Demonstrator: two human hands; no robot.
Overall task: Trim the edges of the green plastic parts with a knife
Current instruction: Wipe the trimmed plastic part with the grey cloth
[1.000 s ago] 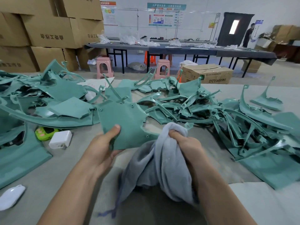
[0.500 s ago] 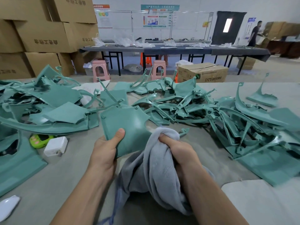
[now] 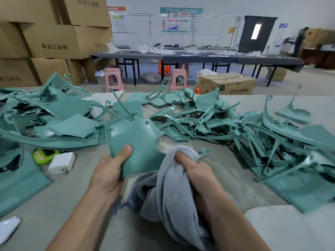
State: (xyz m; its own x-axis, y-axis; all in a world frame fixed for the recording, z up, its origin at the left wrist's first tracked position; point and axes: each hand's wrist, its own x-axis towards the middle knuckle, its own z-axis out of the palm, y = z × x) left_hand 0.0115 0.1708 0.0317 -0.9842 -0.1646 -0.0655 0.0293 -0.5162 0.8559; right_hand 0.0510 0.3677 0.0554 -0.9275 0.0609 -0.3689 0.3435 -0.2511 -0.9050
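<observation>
Near the tabletop's near edge, your left hand (image 3: 107, 175) pinches a green part (image 3: 135, 142), thumb on top; your right hand (image 3: 196, 172) clutches a grey cloth (image 3: 168, 187) against its right edge. This looks like wiping, not trimming; no knife shows, so you'd need one next.

Factory workshop: stacked cardboard boxes (image 3: 54, 38) far left, long work tables (image 3: 199, 57) beyond, green plastic parts (image 3: 226, 124) heaped near.
</observation>
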